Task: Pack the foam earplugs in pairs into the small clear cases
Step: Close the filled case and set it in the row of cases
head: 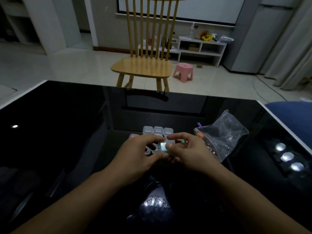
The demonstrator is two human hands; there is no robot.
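Observation:
A small clear case (163, 147) with something greenish inside is pinched between both hands above the black table. My left hand (136, 154) grips its left and lower side. My right hand (187, 152) holds its right side with the thumb on its front. Green and pink earplugs (182, 141) peek out behind my right fingers. Three clear cases (157, 131) stand in a row just beyond my hands, and more cases (148, 151) lie partly hidden under my left fingers. One case (134, 136) at the left holds something pink.
A crumpled clear plastic bag (222, 135) lies right of my hands, with an orange earplug (201, 136) inside and a purple one (199, 124) at its mouth. The glossy black table (67, 132) reflects lamps. A wooden chair (143, 65) stands past the far edge, with a pink stool (183, 71) beyond.

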